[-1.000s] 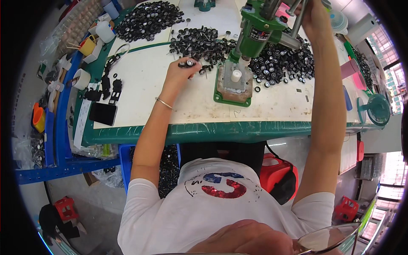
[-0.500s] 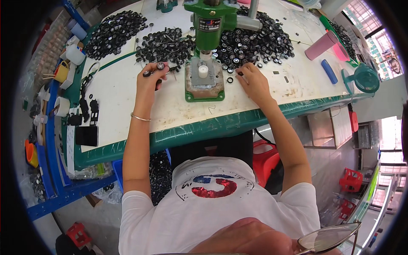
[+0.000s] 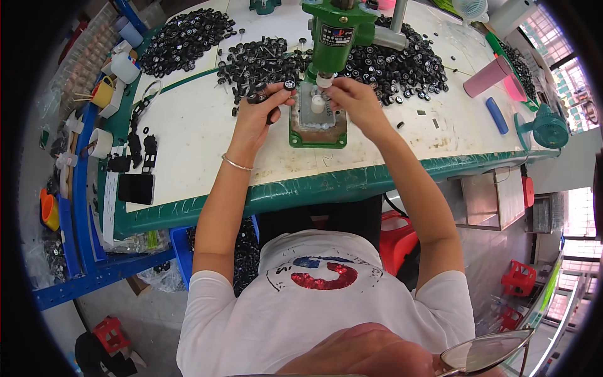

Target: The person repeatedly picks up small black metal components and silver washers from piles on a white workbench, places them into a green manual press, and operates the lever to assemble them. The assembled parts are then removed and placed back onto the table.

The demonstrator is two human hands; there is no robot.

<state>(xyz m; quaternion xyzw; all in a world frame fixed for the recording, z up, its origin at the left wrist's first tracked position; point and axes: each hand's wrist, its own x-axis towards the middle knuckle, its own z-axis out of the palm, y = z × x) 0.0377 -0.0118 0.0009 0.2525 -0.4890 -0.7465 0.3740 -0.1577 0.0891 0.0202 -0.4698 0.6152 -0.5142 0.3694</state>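
A green hand press [image 3: 334, 47] stands at the table's far side, a short white cylinder [image 3: 318, 104] upright on its base plate. My left hand [image 3: 256, 119] is closed around several small black toy wheels just left of the plate. One wheel [image 3: 289, 85] with a silvery hub shows at its fingertips. My right hand [image 3: 359, 103] reaches in from the right, thumb and fingers pinched together beside the white cylinder, just below the press ram [image 3: 325, 80]. Whatever sits between those fingertips is too small and hidden to make out.
Behind the press lie a middle heap of wheels with pins [image 3: 257, 63] and a right heap of wheels [image 3: 402, 69]; another wheel heap [image 3: 188, 39] is at the far left. A pink cup [image 3: 487, 76], blue bar [image 3: 496, 115] and small green fan [image 3: 548, 127] stand right; a phone [image 3: 136, 188] lies left.
My right hand has moved from the tabletop before the right heap, left to the press plate. My left hand, still holding wheels, has come closer to the plate. The view has shifted slightly.
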